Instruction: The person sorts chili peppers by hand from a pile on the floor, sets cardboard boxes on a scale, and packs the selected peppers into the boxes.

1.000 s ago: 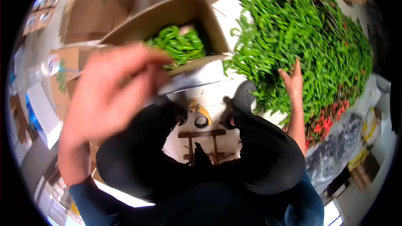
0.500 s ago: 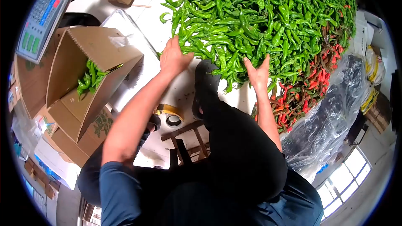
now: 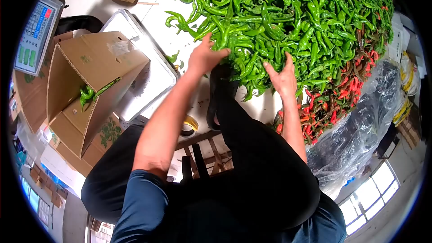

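Observation:
A big heap of long green chili peppers (image 3: 270,22) fills the upper right of the view. My left hand (image 3: 206,57) touches the heap's near left edge, thumb apart from the fingers. On the near side, my right hand (image 3: 284,78) lies against the peppers, its thumb and fingers also spread. Some fingertips are hidden among the peppers. Between the hands, green peppers hang over the near edge, close to my dark shoe (image 3: 220,81). A few loose peppers (image 3: 172,57) lie left of my left hand. Neither hand has a pepper gripped that I can see.
An open cardboard box (image 3: 96,63) with some green peppers inside stands left, beside a metal tray-like platform (image 3: 166,81) and a scale display (image 3: 36,36). A yellow tape roll (image 3: 190,125) lies near a wooden stool (image 3: 211,150). Red peppers (image 3: 344,90) and clear plastic sheeting (image 3: 351,130) are right.
My left hand has moved right along the heap's edge, toward my right hand. Its fingers have spread. My right hand has shifted slightly right. The view has turned a little.

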`<move>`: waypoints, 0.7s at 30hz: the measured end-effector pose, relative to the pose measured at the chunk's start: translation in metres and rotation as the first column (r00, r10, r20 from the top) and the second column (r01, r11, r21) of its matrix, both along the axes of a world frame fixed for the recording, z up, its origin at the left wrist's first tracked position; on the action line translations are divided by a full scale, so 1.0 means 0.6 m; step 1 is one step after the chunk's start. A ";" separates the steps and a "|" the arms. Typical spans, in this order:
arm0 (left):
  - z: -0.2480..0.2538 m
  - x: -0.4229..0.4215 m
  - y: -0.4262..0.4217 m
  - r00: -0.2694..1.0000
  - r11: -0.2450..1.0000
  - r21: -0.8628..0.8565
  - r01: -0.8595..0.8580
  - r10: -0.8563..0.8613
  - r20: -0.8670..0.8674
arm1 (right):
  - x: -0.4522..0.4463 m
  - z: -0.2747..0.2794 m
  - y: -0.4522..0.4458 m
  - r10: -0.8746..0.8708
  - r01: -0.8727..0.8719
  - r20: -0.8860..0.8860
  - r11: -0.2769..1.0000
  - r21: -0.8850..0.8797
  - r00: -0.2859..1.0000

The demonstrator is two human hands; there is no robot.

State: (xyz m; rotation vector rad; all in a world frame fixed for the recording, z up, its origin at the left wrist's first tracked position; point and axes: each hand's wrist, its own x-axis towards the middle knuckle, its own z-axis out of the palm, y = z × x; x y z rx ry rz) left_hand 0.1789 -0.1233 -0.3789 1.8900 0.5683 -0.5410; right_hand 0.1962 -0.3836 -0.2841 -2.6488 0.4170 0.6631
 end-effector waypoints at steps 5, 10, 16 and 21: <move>-0.041 0.022 0.023 0.990 0.957 -0.255 0.140 -0.128 0.065 | -0.052 -0.076 0.028 0.005 -0.020 0.288 0.999 0.051 0.958; -0.005 0.000 -0.029 0.991 0.912 -0.397 0.108 -0.068 0.115 | -0.061 -0.044 0.028 -0.148 0.089 0.122 0.916 0.391 0.981; -0.007 0.005 -0.035 0.981 0.967 -0.190 0.171 -0.148 0.128 | -0.065 -0.090 0.008 -0.331 0.267 0.095 0.873 0.408 0.939; 0.004 0.024 -0.046 0.978 0.951 -0.243 0.194 -0.168 0.124 | -0.068 -0.068 0.053 -0.331 0.236 0.084 0.807 0.542 0.940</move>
